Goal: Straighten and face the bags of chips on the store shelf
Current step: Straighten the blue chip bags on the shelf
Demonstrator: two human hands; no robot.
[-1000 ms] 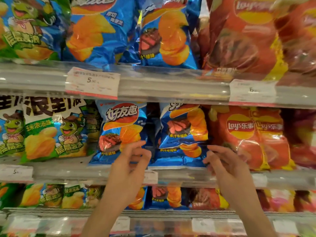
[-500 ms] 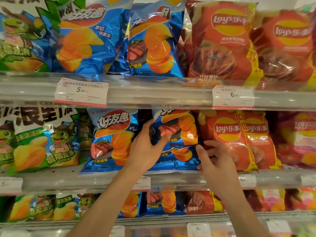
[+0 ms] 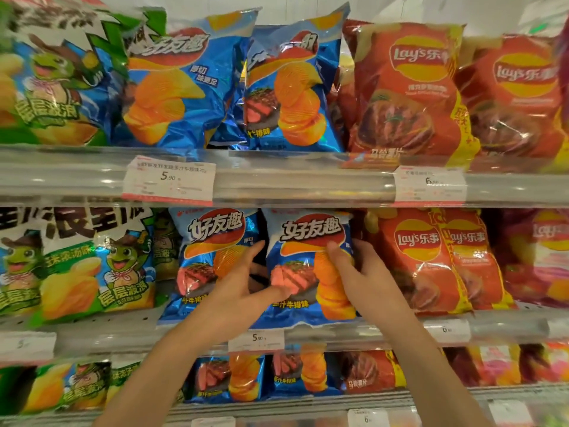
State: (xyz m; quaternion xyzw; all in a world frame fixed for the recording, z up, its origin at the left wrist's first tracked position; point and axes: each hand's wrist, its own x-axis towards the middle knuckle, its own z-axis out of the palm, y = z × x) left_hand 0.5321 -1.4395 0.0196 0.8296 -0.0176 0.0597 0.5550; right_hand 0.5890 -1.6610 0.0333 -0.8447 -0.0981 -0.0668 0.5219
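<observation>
Glossy blue steak-flavour chip bag [image 3: 308, 266] stood upright at front edge of middle shelf [image 3: 354, 331], wedged between matching blue bag [image 3: 209, 257] on left and red Lay's bag [image 3: 415, 257] on right; little free room either side, clear rail of upper shelf [image 3: 292, 183] just above. Left hand [image 3: 243, 288] gripped bag's left edge, thumb across lower front, fingers tucked behind. Right hand [image 3: 360, 272] gripped right edge, thumb on front. Bag faced forward, logo legible, foil slightly creased.
</observation>
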